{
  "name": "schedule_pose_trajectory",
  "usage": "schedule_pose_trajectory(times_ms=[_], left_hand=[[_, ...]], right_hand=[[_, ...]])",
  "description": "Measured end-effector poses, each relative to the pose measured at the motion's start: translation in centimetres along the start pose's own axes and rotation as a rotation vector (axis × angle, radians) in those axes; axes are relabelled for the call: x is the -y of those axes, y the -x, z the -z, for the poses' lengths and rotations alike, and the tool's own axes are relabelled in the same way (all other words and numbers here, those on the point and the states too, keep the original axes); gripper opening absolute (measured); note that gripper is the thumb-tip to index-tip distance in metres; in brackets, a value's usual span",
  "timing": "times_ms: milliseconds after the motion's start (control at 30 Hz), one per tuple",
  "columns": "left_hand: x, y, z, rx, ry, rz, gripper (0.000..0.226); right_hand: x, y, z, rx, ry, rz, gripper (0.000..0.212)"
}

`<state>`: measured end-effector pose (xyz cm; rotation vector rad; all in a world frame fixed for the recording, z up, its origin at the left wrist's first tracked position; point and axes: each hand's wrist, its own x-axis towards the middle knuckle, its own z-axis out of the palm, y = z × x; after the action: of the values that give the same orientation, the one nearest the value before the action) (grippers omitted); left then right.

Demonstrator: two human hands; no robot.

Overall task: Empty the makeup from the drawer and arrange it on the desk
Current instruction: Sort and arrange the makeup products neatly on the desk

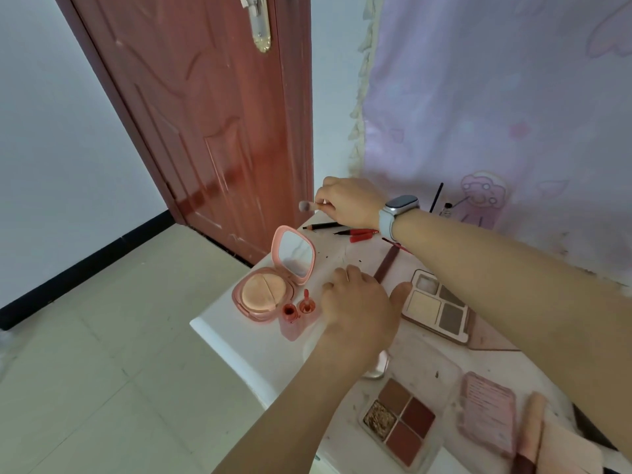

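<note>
My right hand point(349, 200), with a watch on its wrist, reaches over the far end of the white desk point(246, 350) and pinches a small makeup brush point(307, 206) whose bristles point left. My left hand point(359, 302) rests on the desk with curled fingers; what lies under it is hidden. To its left an open pink compact point(266, 292) shows its mirror and puff, with a small red lip gloss bottle point(290, 313) and its applicator cap point(305, 302) beside it. A black pencil point(321, 226) and a red pen point(359, 232) lie under my right hand.
A neutral eyeshadow palette point(437, 306) lies right of my left hand. A red-toned quad palette point(400, 425), a pink case point(489, 412) and a pink tube point(533, 425) sit near me. A red door point(205, 114) stands behind the desk, and a purple cloth point(496, 97) hangs at right.
</note>
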<state>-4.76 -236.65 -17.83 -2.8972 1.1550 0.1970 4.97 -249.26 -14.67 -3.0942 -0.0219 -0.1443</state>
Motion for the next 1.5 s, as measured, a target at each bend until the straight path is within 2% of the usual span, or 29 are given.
schedule_pose_trajectory(times_ms=[167, 500, 633, 833, 967, 1167, 1233, 1367, 1500], left_hand=[[0.1, 0.1, 0.1, 0.001, 0.026, -0.004, 0.071], [0.1, 0.2, 0.4, 0.01, 0.041, 0.003, 0.068], [0.1, 0.2, 0.5, 0.019, 0.07, 0.015, 0.063], [-0.2, 0.5, 1.0, 0.005, 0.179, 0.074, 0.05], [-1.1, 1.5, 2.0, -0.141, 0.226, 0.035, 0.046], [-3.9, 4.5, 2.9, -0.372, 0.445, -0.096, 0.036], [-5.3, 5.9, 2.9, -0.392, 0.507, -0.133, 0.032], [-7.5, 7.9, 2.2, -0.415, 0.601, -0.181, 0.027], [-9.0, 9.2, 1.7, -0.433, 0.634, -0.221, 0.025]], right_hand=[[-1.1, 0.0, -2.4, 0.052, 0.016, -0.054, 0.027], [-1.8, 1.3, -2.4, 0.08, -0.095, -0.114, 0.041], [-2.2, 2.7, -0.9, 0.017, -0.123, -0.091, 0.041], [-1.9, 6.8, 3.4, -0.181, -0.195, -0.08, 0.037], [-2.0, 12.0, 6.1, -0.276, -0.223, -0.109, 0.033], [-2.8, 23.0, 8.5, -0.364, -0.264, -0.244, 0.028], [-3.2, 26.9, 8.4, -0.326, -0.298, -0.347, 0.027], [-4.3, 32.8, 6.1, -0.146, -0.198, -0.569, 0.027], [-4.6, 34.0, 3.7, -0.023, -0.167, -0.707, 0.042]])
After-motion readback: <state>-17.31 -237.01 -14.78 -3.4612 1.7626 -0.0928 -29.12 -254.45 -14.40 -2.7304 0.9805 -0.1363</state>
